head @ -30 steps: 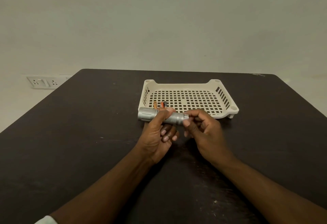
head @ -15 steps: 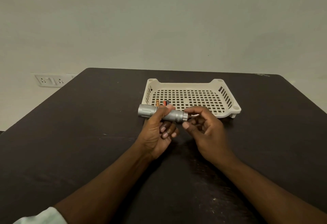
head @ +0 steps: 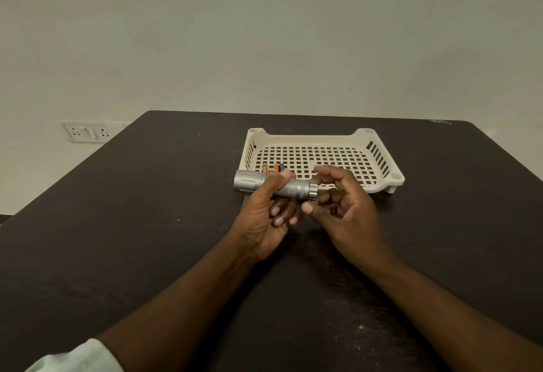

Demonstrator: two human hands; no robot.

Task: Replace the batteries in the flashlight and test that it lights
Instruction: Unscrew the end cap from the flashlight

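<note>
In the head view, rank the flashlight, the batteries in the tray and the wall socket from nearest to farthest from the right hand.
1. flashlight: just left of the right hand, its tail by the fingers.
2. batteries: in the tray's near-left corner.
3. wall socket: far left.

Both forearms are bare, and a pale, whitish sleeve [head: 79, 357] covers the left upper arm only.

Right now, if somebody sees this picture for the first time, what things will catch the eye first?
First, the silver flashlight, held level above the middle of the dark table by the left hand, which grips its body. The right hand hovers at its tail end, fingers loosely curled. Just behind stands a cream perforated tray with small batteries in its near-left corner.
</note>
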